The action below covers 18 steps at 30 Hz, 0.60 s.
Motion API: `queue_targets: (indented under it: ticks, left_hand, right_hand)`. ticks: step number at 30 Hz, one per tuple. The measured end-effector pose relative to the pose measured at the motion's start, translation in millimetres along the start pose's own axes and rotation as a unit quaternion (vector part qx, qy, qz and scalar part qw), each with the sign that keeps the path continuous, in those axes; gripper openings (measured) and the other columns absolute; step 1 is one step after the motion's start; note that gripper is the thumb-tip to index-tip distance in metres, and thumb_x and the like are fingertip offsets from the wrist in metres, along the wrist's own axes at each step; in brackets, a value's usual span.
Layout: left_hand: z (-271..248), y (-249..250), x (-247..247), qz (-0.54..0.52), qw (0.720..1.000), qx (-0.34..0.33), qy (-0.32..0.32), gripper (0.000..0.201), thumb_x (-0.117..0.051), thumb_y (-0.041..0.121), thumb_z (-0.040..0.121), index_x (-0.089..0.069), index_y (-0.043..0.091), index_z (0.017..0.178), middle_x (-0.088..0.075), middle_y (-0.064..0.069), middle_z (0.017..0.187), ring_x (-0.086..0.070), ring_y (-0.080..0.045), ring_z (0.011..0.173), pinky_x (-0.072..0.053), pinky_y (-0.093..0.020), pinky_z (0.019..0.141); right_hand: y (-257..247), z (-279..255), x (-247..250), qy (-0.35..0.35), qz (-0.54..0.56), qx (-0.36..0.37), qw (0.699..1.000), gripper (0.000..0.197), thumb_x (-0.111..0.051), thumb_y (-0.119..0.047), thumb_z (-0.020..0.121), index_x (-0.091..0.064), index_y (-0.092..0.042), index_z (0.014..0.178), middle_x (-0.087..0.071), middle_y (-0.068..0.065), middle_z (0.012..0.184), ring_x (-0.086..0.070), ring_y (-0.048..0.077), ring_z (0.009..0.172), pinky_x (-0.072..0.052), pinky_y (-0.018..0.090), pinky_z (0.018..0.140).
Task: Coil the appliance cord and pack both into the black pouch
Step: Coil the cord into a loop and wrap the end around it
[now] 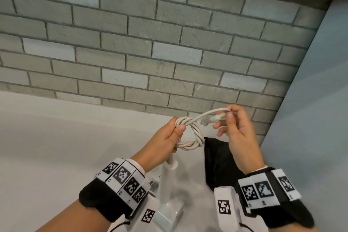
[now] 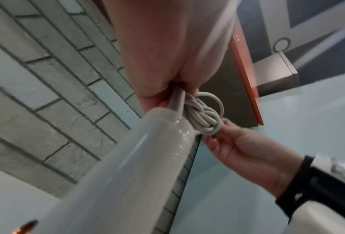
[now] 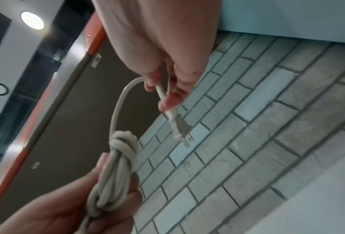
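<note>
My left hand (image 1: 170, 135) grips a coil of white cord (image 1: 190, 133) held up over the counter; the coil (image 2: 204, 117) shows as a bundle of several loops (image 3: 115, 171). A free length of cord runs right to my right hand (image 1: 228, 118), which pinches the cord just behind the two-pin plug (image 1: 207, 119) (image 3: 179, 126). The white appliance (image 1: 168, 184) hangs below my left hand, its tube-shaped body (image 2: 111, 174) filling the left wrist view. The black pouch (image 1: 218, 160) lies flat on the counter beneath my right hand.
A white counter (image 1: 66, 147) runs back to a grey brick wall (image 1: 150, 43). A pale blue panel (image 1: 310, 100) closes off the right side. An overhead cabinet with an orange edge (image 2: 245, 76) hangs above.
</note>
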<state>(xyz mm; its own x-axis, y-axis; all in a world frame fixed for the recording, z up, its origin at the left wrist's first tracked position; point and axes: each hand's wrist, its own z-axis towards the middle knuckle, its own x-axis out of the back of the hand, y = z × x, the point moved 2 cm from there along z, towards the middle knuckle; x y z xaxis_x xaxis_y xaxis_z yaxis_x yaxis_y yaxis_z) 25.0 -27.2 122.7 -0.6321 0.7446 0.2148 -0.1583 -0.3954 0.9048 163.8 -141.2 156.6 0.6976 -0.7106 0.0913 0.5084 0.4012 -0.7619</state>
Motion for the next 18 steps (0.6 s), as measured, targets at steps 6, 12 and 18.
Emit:
queue_targets:
  ticks: [6, 12, 18]
  left_hand:
    - [2.1, -0.7, -2.4, 0.002, 1.0, -0.001, 0.002, 0.019, -0.035, 0.034, 0.095, -0.046, 0.029, 0.08, -0.037, 0.003, 0.069, -0.034, -0.008, 0.057, -0.035, -0.021, 0.054]
    - [0.4, 3.7, -3.8, -0.019, 0.999, 0.034, -0.019, 0.023, -0.033, 0.034, 0.096, -0.047, 0.016, 0.096, -0.037, 0.007, 0.069, -0.036, -0.005, 0.058, -0.035, -0.017, 0.054]
    - [1.0, 5.9, -4.8, -0.047, 0.998, 0.043, -0.019, 0.025, -0.034, 0.027, 0.097, -0.046, 0.006, 0.105, -0.04, 0.003, 0.07, -0.034, -0.004, 0.052, -0.033, -0.016, 0.049]
  right_hand:
    - [17.0, -4.9, -18.7, 0.019, 0.195, -0.127, 0.972, 0.02, -0.03, -0.014, 0.098, -0.05, -0.015, 0.093, -0.066, 0.01, 0.078, -0.051, 0.008, 0.049, -0.043, 0.018, 0.046]
    - [31.2, -4.2, -36.8, 0.042, 0.305, -0.27, 0.912, 0.02, -0.032, -0.013, 0.098, -0.05, -0.016, 0.088, -0.062, -0.005, 0.054, -0.041, 0.002, 0.039, -0.035, 0.017, 0.047]
    - [31.1, 0.8, -38.4, 0.084, 0.308, -0.265, 0.91, 0.021, -0.031, -0.013, 0.099, -0.05, -0.016, 0.09, -0.061, -0.004, 0.053, -0.038, 0.003, 0.039, -0.033, 0.014, 0.041]
